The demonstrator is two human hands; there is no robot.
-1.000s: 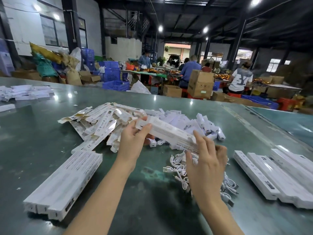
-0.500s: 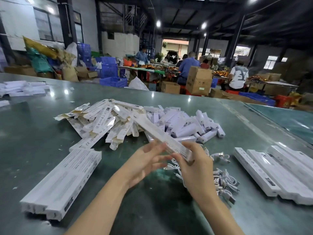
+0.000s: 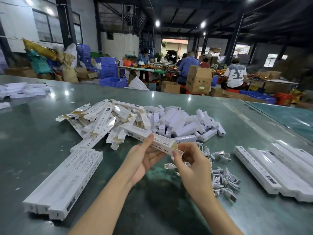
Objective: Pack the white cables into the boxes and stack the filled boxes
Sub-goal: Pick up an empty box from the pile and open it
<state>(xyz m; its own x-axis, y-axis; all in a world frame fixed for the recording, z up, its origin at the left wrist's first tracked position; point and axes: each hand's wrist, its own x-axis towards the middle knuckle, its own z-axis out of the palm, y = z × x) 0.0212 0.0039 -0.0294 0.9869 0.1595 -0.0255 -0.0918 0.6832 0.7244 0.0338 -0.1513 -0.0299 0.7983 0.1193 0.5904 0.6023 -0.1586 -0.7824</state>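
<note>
A long white box point(image 3: 144, 135) hangs above the green table point(image 3: 33, 126), its near end open. My left hand point(image 3: 144, 158) holds it from below, thumb on its side. My right hand point(image 3: 191, 165) pinches the flap at that open end. Loose white cables point(image 3: 221, 173) lie in a heap on the table just right of and under my right hand. A pile of flat, unfolded boxes point(image 3: 101, 121) sits beyond my hands. Closed boxes lie in a stack at the left point(image 3: 66, 180) and a row at the right point(image 3: 274, 168).
Small white boxes point(image 3: 184, 126) are heaped behind the cables. More white boxes point(image 3: 22, 89) lie at the table's far left. Beyond the table's far edge, people work at tables among cardboard cartons point(image 3: 198, 80) and blue crates point(image 3: 111, 82).
The box has come down and nearer to me. My left hand slid from its far end to under its near part, and my right hand moved from gripping the end to pinching the flap.
</note>
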